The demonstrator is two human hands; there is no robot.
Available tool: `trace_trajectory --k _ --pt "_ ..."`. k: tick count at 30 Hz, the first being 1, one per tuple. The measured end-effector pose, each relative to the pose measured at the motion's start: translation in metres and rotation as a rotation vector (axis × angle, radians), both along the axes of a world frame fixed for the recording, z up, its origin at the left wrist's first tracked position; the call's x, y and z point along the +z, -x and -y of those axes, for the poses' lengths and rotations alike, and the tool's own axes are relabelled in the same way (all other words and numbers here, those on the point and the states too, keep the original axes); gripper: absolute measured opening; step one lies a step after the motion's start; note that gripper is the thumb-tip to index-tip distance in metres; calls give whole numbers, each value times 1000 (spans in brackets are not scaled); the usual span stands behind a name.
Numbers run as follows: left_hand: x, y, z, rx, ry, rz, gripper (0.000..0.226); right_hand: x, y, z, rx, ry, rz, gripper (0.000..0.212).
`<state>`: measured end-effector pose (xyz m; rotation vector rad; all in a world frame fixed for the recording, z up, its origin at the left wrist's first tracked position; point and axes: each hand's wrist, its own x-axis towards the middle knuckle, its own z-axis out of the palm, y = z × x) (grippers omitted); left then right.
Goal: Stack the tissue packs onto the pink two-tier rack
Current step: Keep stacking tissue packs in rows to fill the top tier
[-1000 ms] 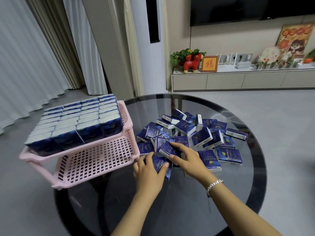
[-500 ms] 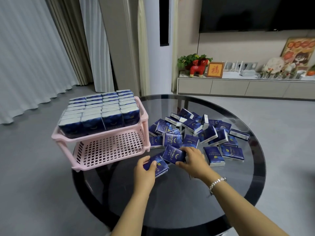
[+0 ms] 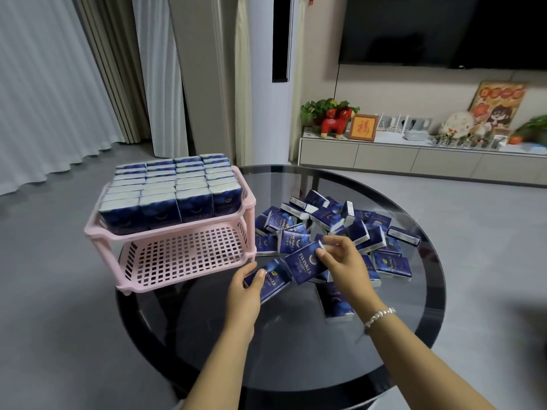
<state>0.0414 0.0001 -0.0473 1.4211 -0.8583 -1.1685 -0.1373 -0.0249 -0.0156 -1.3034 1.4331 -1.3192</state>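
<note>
Left hand [image 3: 243, 294] gripping a blue pack [image 3: 270, 279], right hand [image 3: 343, 263] pinching another [image 3: 305, 261], both reading "TWINKLE"; loose packs [image 3: 340, 223] lying on round dark glass surface [image 3: 296, 350] beside pink rack [image 3: 177, 250], top tier holding packs; living room

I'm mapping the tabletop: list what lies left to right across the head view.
Pink two-tier plastic rack → left hand gripping a blue tissue pack → right hand pinching another blue pack → heap of loose blue packs.

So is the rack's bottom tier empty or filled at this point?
Empty. The lower tier shows bare pink grid with no packs on it, while the upper tier is packed with rows of upright tissue packs.
</note>
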Motion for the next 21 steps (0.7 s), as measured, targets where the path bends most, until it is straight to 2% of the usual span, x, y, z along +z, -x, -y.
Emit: trace_trajectory --k 2,4,7,13,17,21 --pt "2 2 -1 -42 -3 -48 17 0 -1 -2 -28 -2 87 17" --pt "-2 5 0 -99 13 -110 32 -1 -7 -4 10 -21 139 13" --pt "-3 10 -1 -170 41 -171 36 -7 -17 -9 49 -32 121 12" --pt "-4 18 -2 -235 50 -170 69 -19 -24 -15 64 -10 87 10" --pt "-6 20 -2 -244 20 -254 37 -17 -22 -17 75 -20 76 8" --pt "-5 23 -3 -207 32 -350 34 -12 -20 -15 142 -79 60 11"
